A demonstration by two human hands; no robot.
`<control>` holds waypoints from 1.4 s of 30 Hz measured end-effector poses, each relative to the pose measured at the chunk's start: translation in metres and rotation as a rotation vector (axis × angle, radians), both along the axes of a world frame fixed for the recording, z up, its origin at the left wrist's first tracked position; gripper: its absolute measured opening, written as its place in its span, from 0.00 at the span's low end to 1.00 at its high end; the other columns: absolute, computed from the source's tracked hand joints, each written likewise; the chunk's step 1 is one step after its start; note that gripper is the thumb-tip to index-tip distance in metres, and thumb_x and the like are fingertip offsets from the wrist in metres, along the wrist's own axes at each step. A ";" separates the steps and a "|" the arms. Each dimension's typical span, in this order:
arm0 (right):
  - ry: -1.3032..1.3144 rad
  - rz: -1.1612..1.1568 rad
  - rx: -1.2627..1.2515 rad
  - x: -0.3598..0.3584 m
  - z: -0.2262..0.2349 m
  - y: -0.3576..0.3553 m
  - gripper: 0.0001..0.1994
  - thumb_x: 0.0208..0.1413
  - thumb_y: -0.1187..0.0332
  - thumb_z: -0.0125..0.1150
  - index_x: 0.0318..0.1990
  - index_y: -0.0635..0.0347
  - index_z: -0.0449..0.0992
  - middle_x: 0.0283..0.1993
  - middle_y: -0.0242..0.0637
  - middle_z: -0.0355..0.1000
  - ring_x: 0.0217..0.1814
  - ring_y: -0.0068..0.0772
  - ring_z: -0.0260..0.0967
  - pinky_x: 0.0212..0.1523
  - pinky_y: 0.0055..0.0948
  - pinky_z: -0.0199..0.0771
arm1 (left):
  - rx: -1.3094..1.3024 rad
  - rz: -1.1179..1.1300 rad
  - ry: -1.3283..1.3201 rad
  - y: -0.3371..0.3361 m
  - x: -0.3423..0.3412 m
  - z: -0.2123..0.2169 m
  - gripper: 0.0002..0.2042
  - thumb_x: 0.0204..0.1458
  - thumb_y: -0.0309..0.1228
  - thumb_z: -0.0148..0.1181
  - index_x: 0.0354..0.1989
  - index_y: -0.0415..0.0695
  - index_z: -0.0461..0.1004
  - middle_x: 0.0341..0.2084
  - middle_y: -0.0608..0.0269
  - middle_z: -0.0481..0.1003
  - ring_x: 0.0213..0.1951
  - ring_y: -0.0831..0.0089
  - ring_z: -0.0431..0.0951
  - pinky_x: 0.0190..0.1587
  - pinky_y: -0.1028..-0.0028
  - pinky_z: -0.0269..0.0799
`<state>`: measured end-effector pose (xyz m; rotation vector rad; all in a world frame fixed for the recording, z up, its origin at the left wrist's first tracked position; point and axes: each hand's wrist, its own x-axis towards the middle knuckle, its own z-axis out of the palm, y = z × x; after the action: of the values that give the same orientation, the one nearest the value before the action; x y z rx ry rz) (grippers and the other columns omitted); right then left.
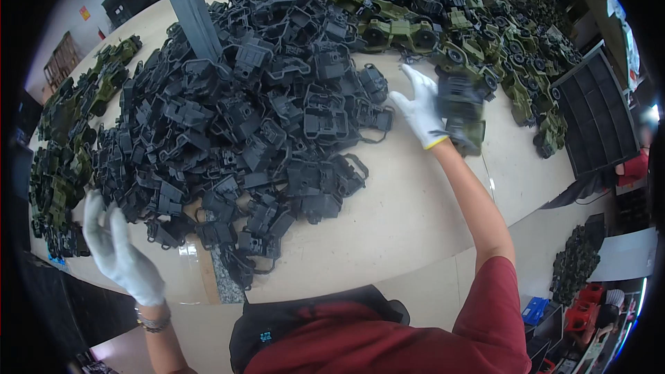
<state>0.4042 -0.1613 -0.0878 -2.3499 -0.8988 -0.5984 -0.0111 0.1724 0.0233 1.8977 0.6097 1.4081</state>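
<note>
My left hand [123, 257], in a white glove, is at the left edge of a heap of black plastic toy vehicle parts [242, 118]. Its fingers are spread and hold nothing I can see. Out over the table to the right is my right hand [420, 112], also gloved, with thumb and fingers stretched apart. Right beside it is a green and black toy jeep [465, 114], smeared by motion. Whether the palm touches the jeep is hard to make out.
Green toy jeeps [523, 62] crowd the table's far right, and more green jeeps [59, 173] lie along its left side. A grey metal post [187, 10] rises behind the black heap. A black ribbed crate [596, 114] stands at the right edge. People sit farther off, lower right.
</note>
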 end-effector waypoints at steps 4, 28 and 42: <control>0.591 0.166 0.110 -0.070 0.069 -0.012 0.35 0.59 0.54 0.63 0.70 0.60 0.62 0.69 0.47 0.64 0.70 0.47 0.61 0.70 0.41 0.57 | 0.004 -0.281 0.141 -0.062 0.001 -0.009 0.12 0.56 0.21 0.59 0.49 0.34 0.72 0.63 0.48 0.67 0.59 0.65 0.69 0.63 0.66 0.62; 0.486 -0.070 0.001 -0.196 0.090 -0.156 0.42 0.45 0.45 0.72 0.65 0.59 0.70 0.74 0.56 0.54 0.73 0.54 0.58 0.68 0.41 0.62 | -0.015 -0.851 0.470 -0.196 -0.009 -0.036 0.11 0.45 0.22 0.70 0.38 0.42 0.78 0.42 0.52 0.79 0.45 0.54 0.78 0.51 0.62 0.72; 0.023 -0.250 -0.302 -0.278 0.083 -0.118 0.34 0.40 0.68 0.75 0.60 0.53 0.71 0.63 0.43 0.67 0.66 0.66 0.58 0.57 0.51 0.72 | 0.179 -0.988 0.440 -0.195 -0.009 -0.021 0.13 0.44 0.24 0.71 0.40 0.44 0.78 0.42 0.53 0.78 0.43 0.53 0.78 0.46 0.63 0.74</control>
<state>0.1263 -0.2788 -0.0046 -2.7630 -0.7322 -0.5630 -0.0201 -0.0225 0.0021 2.1796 -0.2909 0.4191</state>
